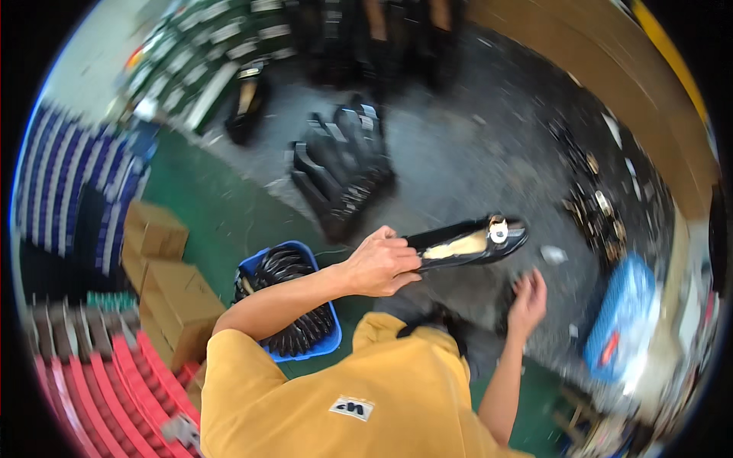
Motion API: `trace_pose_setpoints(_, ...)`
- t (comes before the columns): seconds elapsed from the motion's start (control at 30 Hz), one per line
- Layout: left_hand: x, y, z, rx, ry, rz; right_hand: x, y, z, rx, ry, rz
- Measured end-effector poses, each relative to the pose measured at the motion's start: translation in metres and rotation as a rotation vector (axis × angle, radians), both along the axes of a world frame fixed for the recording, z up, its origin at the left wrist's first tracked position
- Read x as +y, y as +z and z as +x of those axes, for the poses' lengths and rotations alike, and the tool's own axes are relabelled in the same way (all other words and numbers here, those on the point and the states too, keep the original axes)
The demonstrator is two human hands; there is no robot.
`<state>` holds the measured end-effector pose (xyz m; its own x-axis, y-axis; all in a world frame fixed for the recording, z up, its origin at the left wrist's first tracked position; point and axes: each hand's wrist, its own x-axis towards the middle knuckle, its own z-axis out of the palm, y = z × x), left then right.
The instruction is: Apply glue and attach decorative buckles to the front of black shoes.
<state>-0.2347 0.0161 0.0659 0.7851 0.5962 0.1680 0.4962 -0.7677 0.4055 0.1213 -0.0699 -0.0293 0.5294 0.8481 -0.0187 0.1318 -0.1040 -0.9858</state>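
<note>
My left hand is closed around the heel end of a black flat shoe. The shoe has a pale beige insole and a round, shiny gold-and-white ornament near its toe. It is held out over a dark worktable, toe pointing right. Below and right of the toe, my right hand is raised with nothing visible in it. Its fingers are loosely bent and apart, not touching the shoe. Beyond the held shoe, a cluster of black shoes stands packed together on the table, blurred by motion.
A blue basket of black shoes stands at my left beside cardboard boxes. Stacked red shoeboxes lie lower left. The worktable holds small shiny ornaments and a blue plastic-wrapped container at right.
</note>
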Motion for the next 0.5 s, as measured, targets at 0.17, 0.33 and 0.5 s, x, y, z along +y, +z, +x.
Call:
trace_pose_setpoints(0.17,0.102,0.046,-0.14,-0.293,0.768,0.417,-0.003,-0.006,0.007,-0.151,0.063,-0.023)
trace_pose_setpoints(0.33,0.21,0.034,-0.34,-0.165,1.1,0.664,0.002,-0.004,-0.001,-0.226,0.07,-0.032)
trace_pose_setpoints(0.5,0.226,-0.016,-0.409,0.169,1.171,0.383,0.008,0.0,-0.005,-0.231,0.046,-0.026)
